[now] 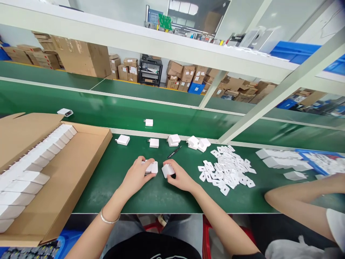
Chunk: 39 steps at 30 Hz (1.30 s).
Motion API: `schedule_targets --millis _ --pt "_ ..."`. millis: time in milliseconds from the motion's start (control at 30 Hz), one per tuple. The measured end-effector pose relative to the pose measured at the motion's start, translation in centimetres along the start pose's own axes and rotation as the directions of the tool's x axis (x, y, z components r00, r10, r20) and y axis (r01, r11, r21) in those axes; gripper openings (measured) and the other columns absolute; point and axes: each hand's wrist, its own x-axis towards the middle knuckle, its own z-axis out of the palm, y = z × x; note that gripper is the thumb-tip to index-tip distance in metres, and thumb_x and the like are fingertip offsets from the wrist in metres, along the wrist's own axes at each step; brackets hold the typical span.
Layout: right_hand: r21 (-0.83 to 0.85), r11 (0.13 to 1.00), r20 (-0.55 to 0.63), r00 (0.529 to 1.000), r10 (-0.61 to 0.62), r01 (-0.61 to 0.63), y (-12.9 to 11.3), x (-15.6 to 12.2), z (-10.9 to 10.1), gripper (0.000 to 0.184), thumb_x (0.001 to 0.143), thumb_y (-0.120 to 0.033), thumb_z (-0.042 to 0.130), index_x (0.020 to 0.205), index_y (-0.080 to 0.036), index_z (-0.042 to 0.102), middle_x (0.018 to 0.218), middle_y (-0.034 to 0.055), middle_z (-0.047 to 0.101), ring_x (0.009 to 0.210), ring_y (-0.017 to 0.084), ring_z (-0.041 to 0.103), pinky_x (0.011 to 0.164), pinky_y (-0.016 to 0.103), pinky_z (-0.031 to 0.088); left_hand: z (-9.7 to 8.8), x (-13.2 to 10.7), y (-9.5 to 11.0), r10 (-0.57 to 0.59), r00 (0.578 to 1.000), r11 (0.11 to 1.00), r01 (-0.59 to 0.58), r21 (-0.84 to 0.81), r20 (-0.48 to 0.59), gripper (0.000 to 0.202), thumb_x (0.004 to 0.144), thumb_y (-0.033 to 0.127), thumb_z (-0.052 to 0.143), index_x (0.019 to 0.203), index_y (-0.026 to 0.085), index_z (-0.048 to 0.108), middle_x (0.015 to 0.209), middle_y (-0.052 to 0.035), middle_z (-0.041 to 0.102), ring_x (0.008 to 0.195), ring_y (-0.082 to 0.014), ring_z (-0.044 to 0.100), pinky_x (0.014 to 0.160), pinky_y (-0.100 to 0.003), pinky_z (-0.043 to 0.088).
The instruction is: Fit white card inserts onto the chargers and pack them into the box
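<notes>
My left hand (138, 175) is closed around white chargers (154, 167), more than one by their edges, low over the green bench. Close beside it, my right hand (180, 175) grips a single white charger (167, 170) between thumb and fingers. A small gap separates the two hands' pieces. Beyond them lies a black pen (174, 152). White plug chargers with prongs stand in a row along the back, among them one charger (153, 143) and a stacked pair (174, 139). To the right spreads a heap of flat white plates with cutouts (231, 169).
An open cardboard box (88, 154) on the left holds a long row of white chargers. A co-worker's arm (302, 194) rests at the right, near white housings (283, 160) and a blue tray (309, 162). A slanting metal post (258, 102) rises behind the heap.
</notes>
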Motion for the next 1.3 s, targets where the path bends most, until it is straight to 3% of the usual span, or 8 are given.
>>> schedule_targets --millis 267,567,700,867,933,1033,1167,1300 --pt "-0.240 0.967 -0.176 0.975 -0.132 0.087 1.1 0.6 2.8 0.033 0.086 -0.015 0.050 0.119 -0.018 0.048 0.112 0.0093 0.061 0.091 0.020 0.061 0.081 0.033 0.051 0.4 0.1 -0.3 -0.018 1.000 1.000 0.017 -0.011 -0.009 0.045 0.094 0.038 0.064 0.138 0.033 0.055 0.127 -0.0087 0.047 0.108 -0.0264 0.058 0.085 -0.037 0.052" --pt "-0.363 0.929 -0.105 0.987 -0.122 0.076 0.8 1.3 2.7 0.035 0.082 -0.015 0.050 0.117 -0.017 0.050 0.106 0.0098 0.059 0.076 0.019 0.057 0.067 0.031 0.048 0.3 0.3 -0.2 -0.051 0.999 0.999 0.051 0.003 0.013 0.045 0.094 0.041 0.065 0.137 0.033 0.056 0.126 -0.0085 0.047 0.108 -0.0267 0.059 0.084 -0.037 0.053" --pt "-0.223 0.972 -0.078 0.992 -0.096 0.077 0.9 1.0 2.0 0.039 0.088 -0.018 0.051 0.127 -0.020 0.048 0.117 0.0103 0.059 0.090 0.020 0.060 0.079 0.034 0.051 0.3 0.2 0.2 -0.074 0.997 0.997 0.074 0.008 0.005 0.045 0.094 0.040 0.065 0.137 0.032 0.057 0.124 -0.0088 0.047 0.108 -0.0270 0.059 0.086 -0.038 0.053" --pt "0.143 0.988 0.117 0.993 0.034 -0.051 0.2 0.9 0.4 0.095 0.082 -0.025 0.070 0.158 -0.027 0.014 0.134 0.0093 0.054 0.082 0.014 0.058 0.075 0.030 0.051 0.3 -0.2 0.7 -0.067 0.997 0.998 0.068 -0.003 0.034 0.046 0.095 0.038 0.063 0.140 0.030 0.054 0.124 -0.0101 0.046 0.108 -0.0273 0.058 0.085 -0.038 0.053" --pt "0.177 0.982 0.179 0.983 0.041 -0.073 0.0 1.2 0.3 0.087 0.082 -0.025 0.070 0.156 -0.027 0.025 0.135 0.0094 0.054 0.081 0.013 0.056 0.073 0.028 0.050 0.2 -0.5 0.8 -0.054 0.996 0.998 0.056 -0.023 0.073 0.046 0.096 0.035 0.061 0.142 0.031 0.053 0.124 -0.0098 0.047 0.107 -0.0268 0.058 0.084 -0.038 0.053" --pt "0.158 0.986 0.193 0.981 0.024 -0.055 -0.7 2.1 0.6 0.054 0.084 -0.028 0.072 0.134 -0.022 0.052 0.125 0.0079 0.060 0.089 0.016 0.058 0.075 0.029 0.048 -0.1 -1.1 0.6 -0.066 0.994 0.996 0.071 -0.058 0.083 0.043 0.097 0.034 0.060 0.140 0.032 0.054 0.121 -0.0085 0.048 0.106 -0.0260 0.058 0.085 -0.038 0.053" --pt "0.120 0.988 0.205 0.972 -0.117 0.093 -3.8 5.8 0.8 0.044 0.083 -0.030 0.076 0.122 -0.021 0.057 0.117 0.0055 0.063 0.091 0.016 0.060 0.076 0.028 0.045 -2.7 -2.9 -0.2 -0.106 0.993 0.992 0.102 -0.069 -0.054 0.040 0.096 0.032 0.061 0.136 0.029 0.056 0.117 -0.0086 0.050 0.105 -0.0251 0.058 0.091 -0.039 0.052" --pt "0.131 0.907 0.161 0.895 -0.417 0.399 -9.8 13.5 1.8 0.046 0.084 -0.026 0.075 0.125 -0.021 0.056 0.122 0.0058 0.062 0.104 0.019 0.061 0.085 0.029 0.045 -9.6 -5.1 -2.3 -0.079 0.925 0.989 0.119 0.088 -0.372 0.046 0.095 0.035 0.061 0.140 0.028 0.054 0.123 -0.0103 0.049 0.116 -0.0275 0.056 0.100 -0.041 0.050"
